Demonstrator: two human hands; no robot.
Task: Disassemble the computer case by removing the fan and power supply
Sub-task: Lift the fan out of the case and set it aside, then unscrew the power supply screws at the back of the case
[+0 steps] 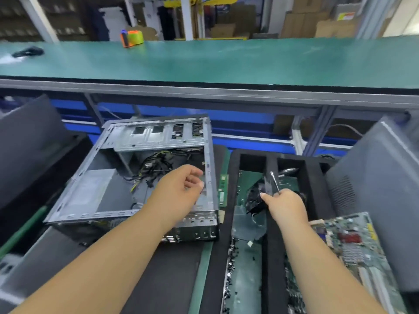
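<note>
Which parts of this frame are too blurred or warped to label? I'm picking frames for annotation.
Head view: wide-angle bowing bends the green bench; background shelves are soft; the black fan and the screwdriver the right hand holds are smeared; the computer case and left hand read well; lighting even.

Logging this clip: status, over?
Left hand empty over case. Right hand gripping screwdriver above tray. Power supply still inside, cables loose beside it.
</note>
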